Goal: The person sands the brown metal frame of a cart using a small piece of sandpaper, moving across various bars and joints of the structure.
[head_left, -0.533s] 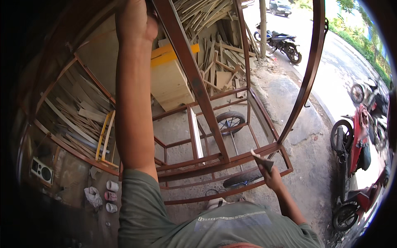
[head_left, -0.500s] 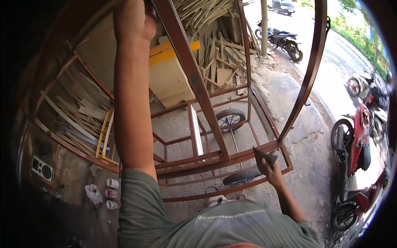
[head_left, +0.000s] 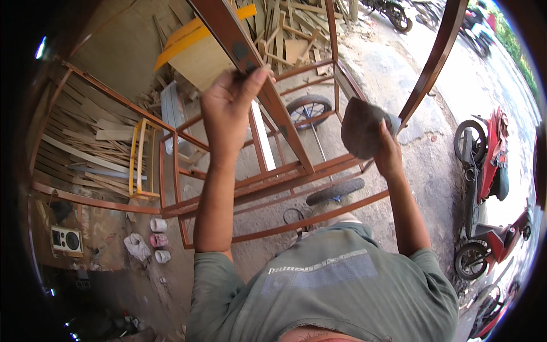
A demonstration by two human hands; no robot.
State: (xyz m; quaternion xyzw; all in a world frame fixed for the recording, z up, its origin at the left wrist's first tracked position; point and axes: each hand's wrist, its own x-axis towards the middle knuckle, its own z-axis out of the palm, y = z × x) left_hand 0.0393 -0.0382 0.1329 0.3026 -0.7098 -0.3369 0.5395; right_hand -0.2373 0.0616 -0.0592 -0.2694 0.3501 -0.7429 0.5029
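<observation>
Ok, so R hand [head_left: 388, 153], right of ctr, has the dark gray sheet [head_left: 360, 130] clamped btwn thumb and fingers; thumb on the near face, other fingers mostly hidden behind. Sheet overlaps the curved brown bar [head_left: 431, 71] in view; can't tell if they touch. L hand [head_left: 228, 114], upper ctr, is at the slanting brown post [head_left: 227, 34]: fingers curled, thumb tip over the post's edge, fingertips partly hidden, can't tell if clamped on it. Post's upper end is cut off by the top edge; L forearm hides part of the brown frame [head_left: 336, 167]. 1 motorcycle [head_left: 396, 14], upper right, is cut off by the top edge. Lower left is dim, clutter there hard to make out.

Writing: shirt [head_left: 342, 308], bottom ctr, has a printed strip w/ a gray-blue panel, lettering too small to read.

Vs. 0.5 s ago: L hand was up at the top edge, now lower, nearer ctr. R hand + sheet now higher, sheet's broad face turned to cam. Yellow-edged board [head_left: 199, 54] now further left and up; 3 pots [head_left: 159, 240], lower left, sit higher in frame. Blurred 2-wheeler [head_left: 477, 35] now at upper right.
</observation>
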